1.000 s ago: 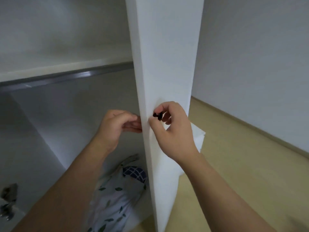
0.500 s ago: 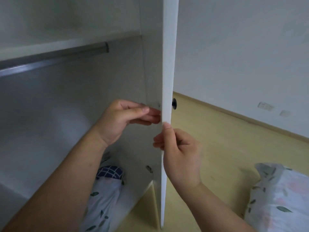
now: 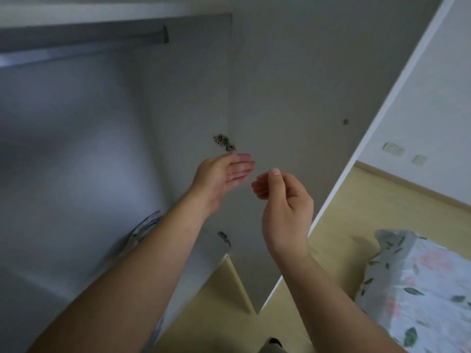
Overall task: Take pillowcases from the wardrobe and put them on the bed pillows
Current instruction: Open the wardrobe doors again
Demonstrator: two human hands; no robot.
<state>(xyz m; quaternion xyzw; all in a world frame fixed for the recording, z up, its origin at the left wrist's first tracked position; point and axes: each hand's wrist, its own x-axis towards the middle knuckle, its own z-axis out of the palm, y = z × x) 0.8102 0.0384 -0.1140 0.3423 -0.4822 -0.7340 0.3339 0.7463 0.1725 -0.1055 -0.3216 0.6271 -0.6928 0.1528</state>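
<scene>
On my left hand (image 3: 221, 174) the fingers (image 3: 242, 165) are straight and slightly apart, palm turned to the right, holding nothing. Their tips hang just in front of the inner face of the wardrobe door (image 3: 293, 98), right below its upper hinge (image 3: 224, 142); I can't tell whether they touch the panel. On my right hand (image 3: 285, 200) the fingers (image 3: 260, 189) are loosely curled under a raised thumb and also hold nothing. This hand hovers in front of the same door face, close to the left one but apart from it.

The door stands swung wide open. A second hinge (image 3: 224, 238) sits lower on its hinged side, between my two forearms. Left of the door, inside the wardrobe (image 3: 76, 149), a metal hanging rail (image 3: 76, 54) runs across the top. A leaf-print pillowcase (image 3: 142, 233) lies low in there, mostly hidden behind my left forearm.

Right of the door's free edge I see yellowish floor (image 3: 382, 212) and a pillow (image 3: 420, 289) in a leaf-and-flower cover at the lower right. Two wall plates (image 3: 393, 149) sit on the far wall above the skirting.
</scene>
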